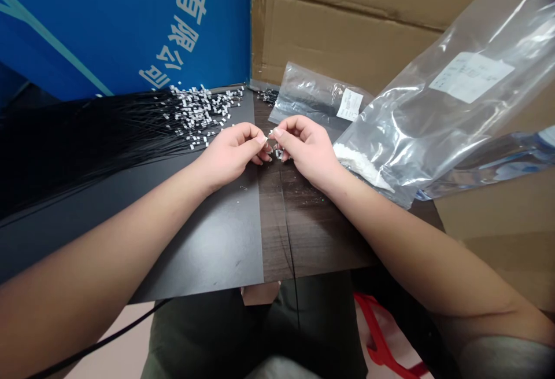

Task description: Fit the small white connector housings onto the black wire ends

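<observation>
My left hand [229, 156] and right hand [306, 153] pinch inward, fingertips almost meeting around tiny white bits [278, 154], though I cannot tell what the fingers [275, 133] actually grip. Left of the fingers, white connectors [203, 114] trail black wires [95, 142] across the counter [208, 240], with open room down to its near edge. Right sits a clear plastic bag [416, 113]. Farther off, a blue board [121, 26] reads 有限公司

Black wires [95, 136], white connectors [202, 114], dark wood-grain tabletop [303, 234].
</observation>
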